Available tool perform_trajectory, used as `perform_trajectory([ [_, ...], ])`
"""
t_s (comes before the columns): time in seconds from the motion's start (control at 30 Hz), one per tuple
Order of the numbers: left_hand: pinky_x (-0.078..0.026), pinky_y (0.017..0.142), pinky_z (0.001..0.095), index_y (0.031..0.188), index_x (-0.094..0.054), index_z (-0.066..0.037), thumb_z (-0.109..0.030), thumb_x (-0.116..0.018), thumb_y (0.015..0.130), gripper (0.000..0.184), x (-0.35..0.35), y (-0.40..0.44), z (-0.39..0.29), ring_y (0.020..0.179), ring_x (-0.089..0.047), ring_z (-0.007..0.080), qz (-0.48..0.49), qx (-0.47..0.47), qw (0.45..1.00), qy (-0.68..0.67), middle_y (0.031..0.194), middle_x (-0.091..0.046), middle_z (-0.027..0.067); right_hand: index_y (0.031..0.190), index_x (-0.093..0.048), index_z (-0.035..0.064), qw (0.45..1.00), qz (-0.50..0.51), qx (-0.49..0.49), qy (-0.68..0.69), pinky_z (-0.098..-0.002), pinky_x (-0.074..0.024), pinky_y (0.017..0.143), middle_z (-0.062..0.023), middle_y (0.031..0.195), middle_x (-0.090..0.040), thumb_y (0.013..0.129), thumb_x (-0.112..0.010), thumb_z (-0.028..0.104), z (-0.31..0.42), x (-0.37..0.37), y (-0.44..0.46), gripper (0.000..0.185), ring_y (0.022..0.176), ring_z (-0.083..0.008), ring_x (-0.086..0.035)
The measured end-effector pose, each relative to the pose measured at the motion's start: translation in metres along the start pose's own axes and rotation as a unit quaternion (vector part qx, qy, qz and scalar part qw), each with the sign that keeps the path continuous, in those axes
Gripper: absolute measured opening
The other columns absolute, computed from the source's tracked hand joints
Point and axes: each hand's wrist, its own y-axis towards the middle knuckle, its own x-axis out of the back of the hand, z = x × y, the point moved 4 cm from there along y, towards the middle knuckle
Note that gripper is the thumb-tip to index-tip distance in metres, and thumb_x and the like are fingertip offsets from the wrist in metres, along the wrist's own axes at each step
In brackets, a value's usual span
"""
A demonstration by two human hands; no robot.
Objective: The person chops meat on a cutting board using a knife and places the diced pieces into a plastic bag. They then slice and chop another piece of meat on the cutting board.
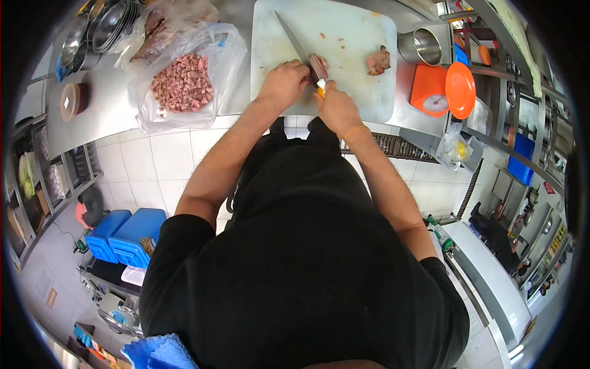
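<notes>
My right hand (338, 111) is closed round the yellow and white handle of a kitchen knife (293, 40). Its long blade points away to the upper left over a white cutting board (362, 43). My left hand (284, 84) rests on the board left of the blade, fingers curled together and fingertips against the blade near the handle; whatever they pinch is hidden. Just right of the blade lie strips of pinkish meat (318, 65). A browned chunk of meat (378, 61) sits at the board's right side, with small scraps scattered between.
Left of the board, a clear plastic bag (230, 52) holds diced meat (182, 85). Metal bowls (112, 27) and a lidded tub (74, 101) stand farther left. A steel pot (420, 47) and an orange scale (429, 91) stand right. Another person (498, 240) is in the background.
</notes>
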Motion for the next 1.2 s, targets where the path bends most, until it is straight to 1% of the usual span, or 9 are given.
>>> perform_trajectory([
  [0.1, -0.059, 0.089, 0.0458, 0.1, -0.075, -0.007, -0.016, -0.078, 0.09, 0.014, 0.004, -0.003, -0.003, 0.1, -0.071, 0.0339, -0.018, -0.003, 1.0, -0.018, 0.101, -0.071, 0.0108, 0.117, -0.053, -0.0041, 1.0, -0.017, 0.004, -0.01, -0.0585, -0.0578, 0.075, -0.0283, 0.085, -0.074, 0.105, -0.064, 0.031, 0.001, 0.021, -0.017, 0.039, 0.083, -0.0485, -0.073],
  [0.3, -0.058, 0.093, 0.0469, 0.108, -0.074, -0.01, -0.018, -0.079, 0.09, 0.02, 0.009, 0.0, -0.007, 0.106, -0.07, 0.0336, 0.013, 0.025, 0.998, 0.059, 0.109, -0.071, 0.0074, 0.116, -0.053, -0.0028, 0.998, -0.057, -0.03, -0.015, -0.0588, -0.0573, 0.071, -0.0282, 0.08, -0.073, 0.106, -0.064, 0.034, -0.029, 0.036, -0.042, 0.039, 0.079, -0.0494, -0.072],
  [0.4, -0.053, 0.107, 0.0468, 0.129, -0.071, -0.015, -0.017, -0.079, 0.089, 0.041, 0.018, 0.007, -0.007, 0.125, -0.065, 0.0331, 0.055, -0.015, 0.995, 0.085, 0.132, -0.068, 0.007, 0.116, -0.052, -0.0029, 0.996, -0.077, -0.044, -0.02, -0.0594, -0.0571, 0.068, -0.0281, 0.079, -0.072, 0.106, -0.064, 0.035, -0.049, 0.037, -0.052, 0.041, 0.077, -0.0504, -0.072],
  [0.5, -0.042, 0.122, 0.0462, 0.148, -0.062, -0.018, -0.015, -0.079, 0.089, 0.062, 0.017, 0.017, -0.008, 0.145, -0.052, 0.031, 0.07, -0.117, 0.984, 0.113, 0.156, -0.057, 0.0057, 0.115, -0.052, -0.0027, 0.995, -0.075, -0.07, -0.019, -0.0604, -0.0569, 0.068, -0.0287, 0.079, -0.072, 0.107, -0.064, 0.036, -0.066, 0.034, -0.059, 0.041, 0.077, -0.0511, -0.072],
  [0.6, -0.033, 0.129, 0.0433, 0.154, -0.057, -0.021, -0.013, -0.081, 0.087, 0.072, 0.005, 0.034, -0.004, 0.156, -0.042, 0.0259, 0.108, -0.181, 0.965, 0.156, 0.168, -0.047, 0.002, 0.114, -0.052, -0.0022, 0.995, -0.07, -0.075, -0.007, -0.061, -0.0565, 0.067, -0.0297, 0.079, -0.072, 0.107, -0.064, 0.036, -0.075, 0.03, -0.066, 0.041, 0.076, -0.0516, -0.072],
  [0.7, -0.038, 0.126, 0.0447, 0.153, -0.059, -0.02, -0.013, -0.076, 0.091, 0.065, -0.002, 0.047, -0.004, 0.151, -0.048, 0.0291, 0.157, -0.229, 0.944, 0.179, 0.165, -0.05, 0.003, 0.111, -0.052, -0.0017, 0.996, -0.076, -0.054, 0.006, -0.0608, -0.0562, 0.066, -0.0303, 0.079, -0.071, 0.107, -0.064, 0.036, -0.083, 0.022, -0.073, 0.04, 0.076, -0.0519, -0.071],
  [0.8, -0.039, 0.125, 0.0436, 0.146, -0.066, -0.019, -0.016, -0.076, 0.092, 0.055, 0.003, 0.056, -0.009, 0.149, -0.049, 0.0291, 0.22, -0.179, 0.947, 0.15, 0.161, -0.054, 0.0029, 0.109, -0.053, -0.0016, 0.996, -0.07, -0.058, 0.022, -0.0608, -0.0559, 0.064, -0.03, 0.078, -0.071, 0.107, -0.064, 0.037, -0.086, 0.018, -0.082, 0.04, 0.074, -0.052, -0.071],
  [1.0, -0.049, 0.113, 0.0429, 0.131, -0.074, -0.016, -0.027, -0.079, 0.092, 0.041, 0.011, 0.047, -0.015, 0.13, -0.062, 0.0302, 0.187, -0.169, 0.961, 0.113, 0.135, -0.068, 0.004, 0.107, -0.053, -0.0017, 0.995, -0.077, -0.058, 0.02, -0.0605, -0.0555, 0.063, -0.0293, 0.075, -0.07, 0.106, -0.064, 0.039, -0.084, 0.016, -0.094, 0.042, 0.072, -0.0516, -0.071],
  [1.2, -0.054, 0.103, 0.0423, 0.118, -0.077, -0.014, -0.03, -0.08, 0.091, 0.031, -0.008, 0.016, -0.023, 0.109, -0.069, 0.0295, -0.003, -0.062, 0.99, 0.125, 0.116, -0.071, 0.0071, 0.106, -0.054, -0.0021, 0.997, -0.064, -0.037, 0.032, -0.0607, -0.0559, 0.063, -0.0294, 0.074, -0.07, 0.106, -0.065, 0.038, -0.079, 0.017, -0.084, 0.042, 0.072, -0.0511, -0.071],
])
